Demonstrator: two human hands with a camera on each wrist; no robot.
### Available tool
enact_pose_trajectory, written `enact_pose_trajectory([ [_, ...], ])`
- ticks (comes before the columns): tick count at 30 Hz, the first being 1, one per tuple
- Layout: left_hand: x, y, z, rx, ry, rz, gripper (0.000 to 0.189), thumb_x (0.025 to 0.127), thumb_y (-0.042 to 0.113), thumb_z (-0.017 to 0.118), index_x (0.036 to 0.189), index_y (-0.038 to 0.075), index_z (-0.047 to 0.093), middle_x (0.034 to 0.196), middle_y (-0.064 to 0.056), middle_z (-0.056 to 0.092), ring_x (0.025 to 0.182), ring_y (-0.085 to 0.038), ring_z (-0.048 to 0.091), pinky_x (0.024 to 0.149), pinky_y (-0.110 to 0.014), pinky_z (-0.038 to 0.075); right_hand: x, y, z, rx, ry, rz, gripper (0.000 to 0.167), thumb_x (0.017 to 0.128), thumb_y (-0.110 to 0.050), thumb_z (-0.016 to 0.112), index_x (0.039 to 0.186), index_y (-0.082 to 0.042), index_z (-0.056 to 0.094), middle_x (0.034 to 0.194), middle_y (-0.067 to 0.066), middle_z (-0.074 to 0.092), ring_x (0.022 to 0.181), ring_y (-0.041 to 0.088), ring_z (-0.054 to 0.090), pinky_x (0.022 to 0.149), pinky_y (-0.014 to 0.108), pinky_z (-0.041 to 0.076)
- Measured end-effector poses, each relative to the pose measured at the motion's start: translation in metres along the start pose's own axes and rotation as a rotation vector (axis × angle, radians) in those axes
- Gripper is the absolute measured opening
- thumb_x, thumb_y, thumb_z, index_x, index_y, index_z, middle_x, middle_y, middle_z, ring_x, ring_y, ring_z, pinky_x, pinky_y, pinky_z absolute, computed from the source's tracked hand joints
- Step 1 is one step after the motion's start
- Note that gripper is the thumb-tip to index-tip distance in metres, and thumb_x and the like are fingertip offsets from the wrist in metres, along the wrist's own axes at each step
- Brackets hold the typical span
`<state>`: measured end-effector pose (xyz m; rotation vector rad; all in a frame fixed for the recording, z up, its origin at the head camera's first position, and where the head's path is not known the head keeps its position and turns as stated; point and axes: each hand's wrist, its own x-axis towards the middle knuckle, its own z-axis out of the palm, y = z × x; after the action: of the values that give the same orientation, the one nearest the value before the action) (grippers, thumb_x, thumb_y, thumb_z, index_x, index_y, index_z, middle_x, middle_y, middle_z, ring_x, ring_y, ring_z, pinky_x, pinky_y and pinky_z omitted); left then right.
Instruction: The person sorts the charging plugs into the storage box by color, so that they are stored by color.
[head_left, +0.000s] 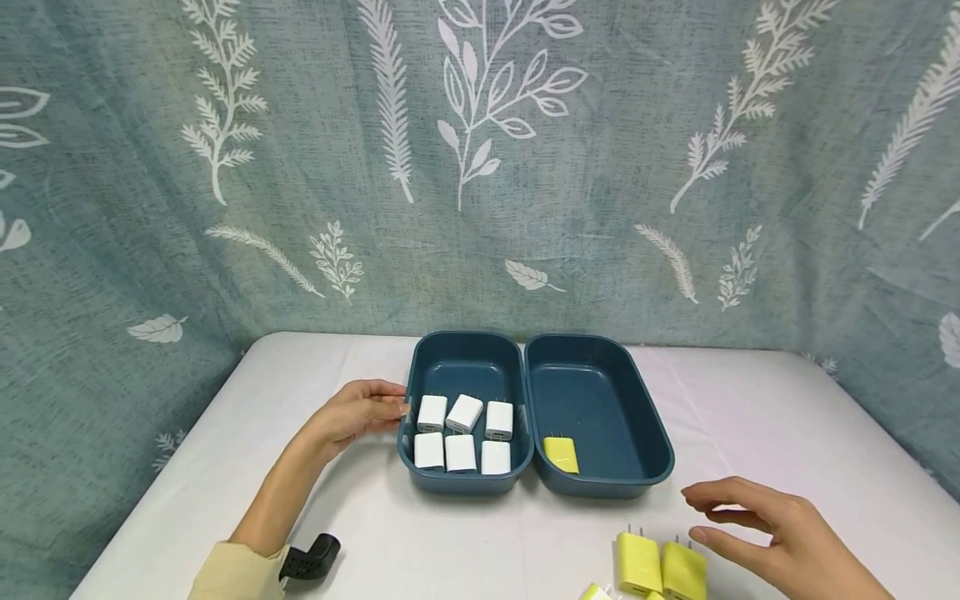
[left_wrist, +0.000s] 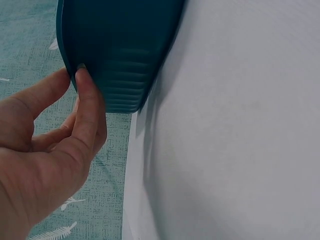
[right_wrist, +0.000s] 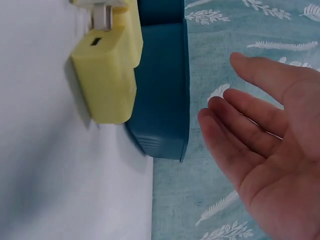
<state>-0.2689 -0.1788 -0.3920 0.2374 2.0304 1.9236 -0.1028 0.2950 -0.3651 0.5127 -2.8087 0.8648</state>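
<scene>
My left hand [head_left: 360,414] pinches the left rim of a dark blue plastic bin [head_left: 467,483]; in the left wrist view, thumb and fingers grip its edge. Several white plug-in chargers [head_left: 461,453] lie inside it in two rows. Beside it stands a second blue bin [head_left: 600,488], holding one yellow plug-in charger [head_left: 561,455] in its near left corner. My right hand [head_left: 776,533] hovers with nothing in it, fingers loosely bent and thumb apart. Just left of it, several yellow chargers [head_left: 639,563] sit on the table, some cut off by the frame's lower edge.
A white cloth covers the table [head_left: 360,525]. Behind and at both sides hangs a green-grey curtain [head_left: 450,258] with white leaf prints. A black strap device [head_left: 311,558] is on the left wrist, by a beige sleeve [head_left: 238,573].
</scene>
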Motion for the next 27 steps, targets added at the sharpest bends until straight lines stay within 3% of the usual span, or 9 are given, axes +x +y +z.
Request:
enact_pose_trajectory([
  [7,0.000,0.003,0.001,0.004,0.004,-0.002,0.041,0.094,-0.001,0.061,0.128,-0.019,0.047,0.102,-0.012,0.064,0.092,-0.014,0.064,0.092,-0.037,0.054,-0.009,0.018,0.004,-0.001,-0.099,-0.039,0.039,0.084,-0.024,0.081,0.120,-0.014,0.066,0.110,-0.006,0.068,0.097,0.000,0.062,0.072,0.023,0.057],
  [15,0.000,0.003,0.001,0.013,0.009,-0.009,0.040,0.094,-0.001,0.061,0.128,-0.018,0.048,0.111,-0.020,0.063,0.093,-0.015,0.064,0.092,-0.037,0.054,-0.011,0.037,0.008,-0.025,-0.342,-0.046,0.049,0.088,-0.035,0.076,0.129,-0.013,0.059,0.120,-0.003,0.062,0.101,-0.002,0.056,0.071,0.023,0.053],
  [19,-0.001,0.002,0.001,0.009,0.003,-0.004,0.040,0.094,-0.002,0.060,0.128,-0.019,0.048,0.113,-0.022,0.062,0.092,-0.015,0.064,0.093,-0.037,0.053,-0.011,0.040,0.016,0.023,-0.356,-0.133,0.051,0.087,-0.030,0.078,0.129,-0.009,0.058,0.121,-0.006,0.060,0.103,0.000,0.056,0.072,0.023,0.054],
  [27,-0.001,0.001,0.001,0.005,0.000,0.000,0.040,0.094,-0.002,0.060,0.128,-0.019,0.047,0.115,-0.024,0.062,0.093,-0.015,0.065,0.094,-0.039,0.052,-0.009,0.038,0.023,0.057,-0.418,-0.038,0.059,0.084,-0.038,0.080,0.130,-0.010,0.058,0.120,-0.001,0.059,0.101,-0.003,0.054,0.075,0.023,0.055],
])
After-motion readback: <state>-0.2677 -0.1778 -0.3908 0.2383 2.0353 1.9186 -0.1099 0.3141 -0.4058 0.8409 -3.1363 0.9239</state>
